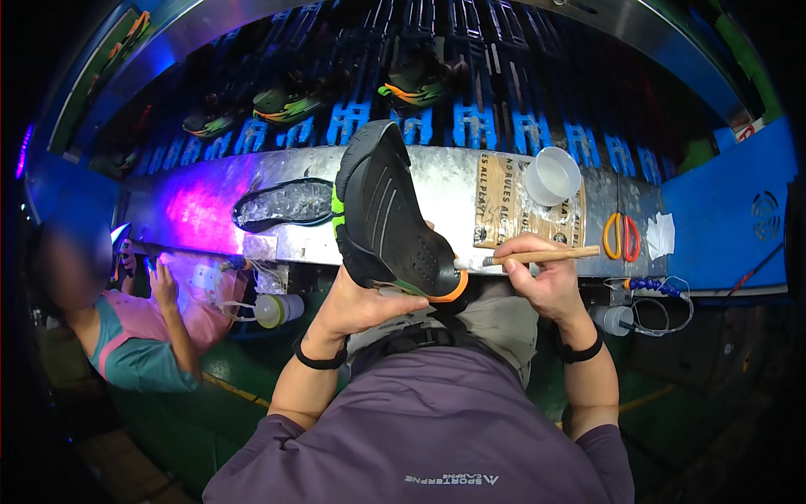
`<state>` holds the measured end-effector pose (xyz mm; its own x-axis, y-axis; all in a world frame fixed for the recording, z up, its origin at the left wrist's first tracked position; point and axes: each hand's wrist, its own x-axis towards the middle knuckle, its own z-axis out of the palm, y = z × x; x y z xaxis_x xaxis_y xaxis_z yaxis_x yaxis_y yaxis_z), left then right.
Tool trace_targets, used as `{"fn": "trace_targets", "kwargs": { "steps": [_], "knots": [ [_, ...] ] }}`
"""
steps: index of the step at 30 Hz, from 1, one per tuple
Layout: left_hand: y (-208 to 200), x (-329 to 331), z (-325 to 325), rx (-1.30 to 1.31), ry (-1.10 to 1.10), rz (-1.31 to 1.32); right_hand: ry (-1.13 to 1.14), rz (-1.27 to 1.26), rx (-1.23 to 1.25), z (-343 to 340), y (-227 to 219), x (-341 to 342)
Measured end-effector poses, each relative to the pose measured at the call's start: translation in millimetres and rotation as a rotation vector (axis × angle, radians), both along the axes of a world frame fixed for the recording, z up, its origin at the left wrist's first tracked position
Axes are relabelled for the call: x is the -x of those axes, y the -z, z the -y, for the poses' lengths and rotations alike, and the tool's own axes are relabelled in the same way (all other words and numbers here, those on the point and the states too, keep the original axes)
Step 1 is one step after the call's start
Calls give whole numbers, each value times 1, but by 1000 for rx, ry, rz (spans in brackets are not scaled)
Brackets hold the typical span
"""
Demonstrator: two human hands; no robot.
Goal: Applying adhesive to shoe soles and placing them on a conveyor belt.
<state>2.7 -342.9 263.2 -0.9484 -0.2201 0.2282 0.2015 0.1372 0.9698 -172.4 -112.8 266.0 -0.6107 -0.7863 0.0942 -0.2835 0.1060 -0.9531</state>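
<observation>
A black shoe with green and orange trim stands tilted up over the bench edge. My left hand grips it from below near the heel, thumb along its lower side. My right hand is closed around a wooden-handled brush. The brush's pale tip meets the shoe's heel end, beside the orange edge. To the left of the shoe lies a dark-rimmed shoe sole, its inner face up. Beyond my right hand, a translucent plastic cup sits on a printed cardboard sheet.
Scissors with orange and red handles lie beside a crumpled white tissue on the metal bench. Behind runs a rack of blue holders carrying several shoes. A co-worker works at the left under purple light.
</observation>
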Motion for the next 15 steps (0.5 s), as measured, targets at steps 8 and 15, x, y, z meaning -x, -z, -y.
{"fn": "trace_targets", "kwargs": {
  "steps": [8, 15],
  "knots": [
    [-1, -1, 2, -72, 4, 23, -24, -177, 121, 7, -1, 1],
    [6, 3, -4, 47, -86, -21, 37, -206, 90, -1, -1, -12]
  ]
}}
